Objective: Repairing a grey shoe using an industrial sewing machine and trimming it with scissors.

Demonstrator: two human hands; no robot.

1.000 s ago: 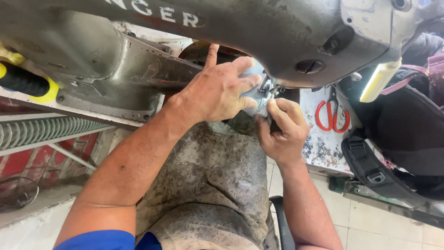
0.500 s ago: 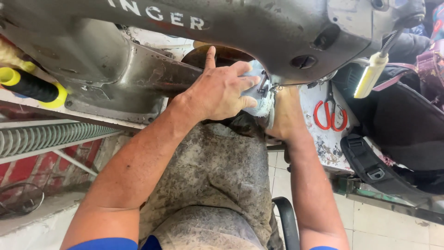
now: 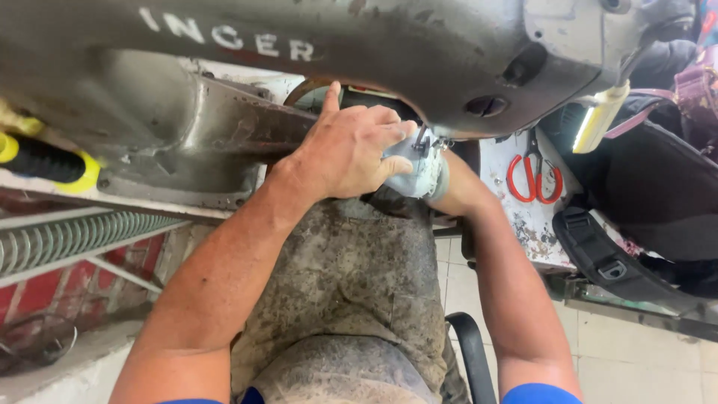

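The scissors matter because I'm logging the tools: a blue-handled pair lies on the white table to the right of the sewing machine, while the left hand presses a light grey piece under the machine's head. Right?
Not quite. The scissors have red handles, not blue, as the head view shows. The rest holds: they lie on the white table right of the sewing machine, and the left hand presses the light grey piece under its head.

The one camera sits on my head and looks down, very close to the big grey sewing machine (image 3: 359,67). The machine fills the top of the view. Below it are my arms and lap. Right of it is a bench with red scissors (image 3: 534,173).
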